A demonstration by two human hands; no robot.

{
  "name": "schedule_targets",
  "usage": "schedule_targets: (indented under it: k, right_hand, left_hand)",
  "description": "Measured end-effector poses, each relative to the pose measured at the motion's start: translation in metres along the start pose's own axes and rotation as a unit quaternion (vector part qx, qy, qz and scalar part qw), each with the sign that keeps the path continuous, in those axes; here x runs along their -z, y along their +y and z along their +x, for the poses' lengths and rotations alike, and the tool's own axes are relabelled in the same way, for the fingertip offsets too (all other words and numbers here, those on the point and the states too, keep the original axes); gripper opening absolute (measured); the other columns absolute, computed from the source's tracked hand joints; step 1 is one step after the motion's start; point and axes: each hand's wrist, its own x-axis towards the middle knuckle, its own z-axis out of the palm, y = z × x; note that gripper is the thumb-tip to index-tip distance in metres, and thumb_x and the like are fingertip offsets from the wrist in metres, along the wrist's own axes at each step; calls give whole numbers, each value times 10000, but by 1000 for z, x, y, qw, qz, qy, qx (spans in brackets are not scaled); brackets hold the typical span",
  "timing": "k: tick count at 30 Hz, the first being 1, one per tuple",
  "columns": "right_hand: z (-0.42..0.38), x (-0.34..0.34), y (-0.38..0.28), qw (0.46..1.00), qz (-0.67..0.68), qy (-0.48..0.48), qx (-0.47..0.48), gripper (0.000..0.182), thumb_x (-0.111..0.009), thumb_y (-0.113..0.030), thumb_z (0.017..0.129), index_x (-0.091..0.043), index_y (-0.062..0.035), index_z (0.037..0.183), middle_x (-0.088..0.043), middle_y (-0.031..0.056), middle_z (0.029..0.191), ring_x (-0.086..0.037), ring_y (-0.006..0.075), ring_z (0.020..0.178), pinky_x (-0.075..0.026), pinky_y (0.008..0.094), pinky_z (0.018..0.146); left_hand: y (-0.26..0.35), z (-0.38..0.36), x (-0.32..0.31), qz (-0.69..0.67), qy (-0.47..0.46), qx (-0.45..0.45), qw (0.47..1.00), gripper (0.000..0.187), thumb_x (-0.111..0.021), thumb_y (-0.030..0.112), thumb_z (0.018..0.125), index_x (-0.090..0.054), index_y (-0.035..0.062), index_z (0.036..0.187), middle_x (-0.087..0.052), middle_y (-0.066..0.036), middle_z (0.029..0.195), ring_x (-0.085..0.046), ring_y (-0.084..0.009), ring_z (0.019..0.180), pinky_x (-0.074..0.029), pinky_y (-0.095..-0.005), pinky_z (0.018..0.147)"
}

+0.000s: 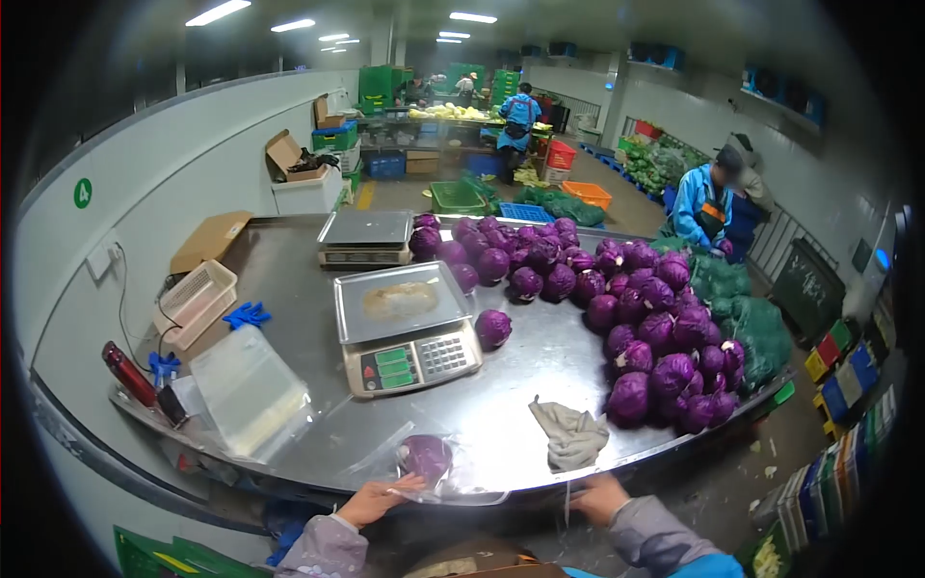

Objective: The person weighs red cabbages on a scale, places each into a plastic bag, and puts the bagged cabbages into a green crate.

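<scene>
A purple cabbage (425, 459) lies inside a clear plastic bag (472, 497) at the table's near edge. My left hand (383, 498) rests against the bag's near side, its fingers stretched out toward the cabbage. To the right, my right hand (599, 499) is at the table edge with its fingers bent. A thin pale strip hangs by those fingertips, but what they pinch is too small to make out. Just beyond that hand lies a crumpled grey cloth (568, 433). A digital scale (409, 328) with a bare, stained pan stands farther in.
Many purple cabbages (658, 332) are heaped on the right, beside green net sacks (756, 337). A second scale (366, 236), a stack of clear bags (249, 390), a cream basket (196, 304) and a red flask (128, 374) stand left. A co-worker (706, 207) stands at the far right.
</scene>
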Motion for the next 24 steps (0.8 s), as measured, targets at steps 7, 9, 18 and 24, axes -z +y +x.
schedule_targets:
  k: [7, 9, 18, 24]
  right_hand:
    - [185, 44, -32, 866, 443, 156, 175, 747, -796, -224, 635, -406, -18, 1237, -350, 204, 1357, -227, 314, 1324, -218, 393, 1080]
    - [223, 21, -32, 834, 459, 174, 250, 510, -697, -278, 754, -533, -36, 1172, -559, 157, 1165, -514, 263, 1109, -403, 356, 939]
    - [267, -71, -42, 784, 522, 111, -316, 452, -414, -318, 930, -581, 6, 661, -577, 119, 539, -561, 233, 450, -484, 347, 534]
    - [257, -48, -29, 803, 455, -65, -379, 386, -499, -399, 799, -654, -45, 822, -647, 178, 795, -626, 321, 770, -477, 410, 720]
  left_hand:
    - [-2, 5, 12, 50, -23, 45, 997, 304, -513, 175, 905, -587, 11, 1150, -524, -98, 1261, -336, -239, 1287, -222, -359, 1074]
    - [-14, -1, 19, 55, -13, 20, 998, 343, -480, 220, 918, -571, 1, 1166, -536, -97, 1248, -380, -248, 1257, -248, -357, 1061]
    - [-29, 32, 0, -166, 388, 199, 885, 355, -333, 323, 978, -489, 42, 1128, -603, -38, 738, -587, -197, 601, -489, -341, 536]
    - [-37, 46, 18, 291, 386, 274, 832, 317, -679, 278, 765, -606, 41, 965, -610, -167, 822, -622, -320, 788, -501, -367, 658]
